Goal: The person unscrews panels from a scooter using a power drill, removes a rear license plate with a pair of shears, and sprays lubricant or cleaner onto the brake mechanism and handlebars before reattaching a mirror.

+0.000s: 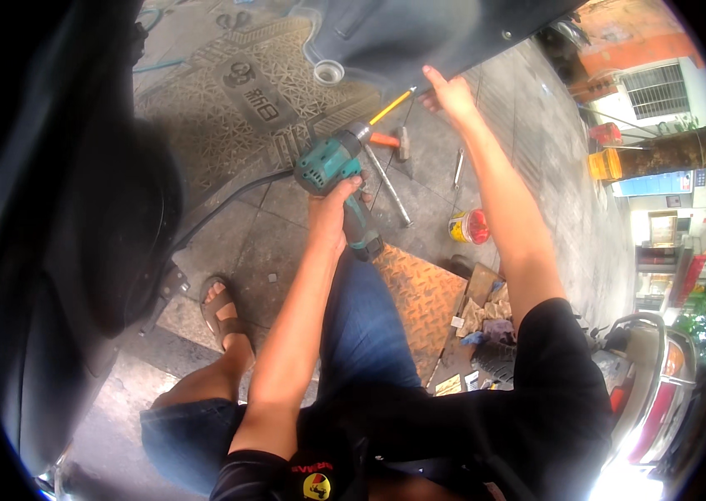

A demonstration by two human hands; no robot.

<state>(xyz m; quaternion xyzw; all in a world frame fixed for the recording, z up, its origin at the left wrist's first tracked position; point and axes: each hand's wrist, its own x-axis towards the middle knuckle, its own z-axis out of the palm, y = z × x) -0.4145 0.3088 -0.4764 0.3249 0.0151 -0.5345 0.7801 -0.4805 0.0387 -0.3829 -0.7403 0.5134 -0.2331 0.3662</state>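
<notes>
My left hand (335, 209) is wrapped round the grip of a teal-and-black power drill (325, 164). A long yellow-shafted bit (391, 107) sticks out of its chuck, slanting up to the right. The bit's tip is at the lower edge of a dark plastic scooter panel (420, 37), close to my right hand (451, 96). That hand is at the panel's edge, its thumb stretched over the panel and its other fingers curled below, partly hidden. A black cord (232, 199) runs left behind the drill.
On the pavement lie an orange-handled hammer (404, 144), a metal rod (388, 185), a thin screwdriver-like tool (459, 167) and a red-and-yellow tub (468, 226). A rusty tread plate (421, 302) and rags (486, 313) are nearer me. The scooter's patterned footboard (194, 125) and dark seat (119, 192) stand left.
</notes>
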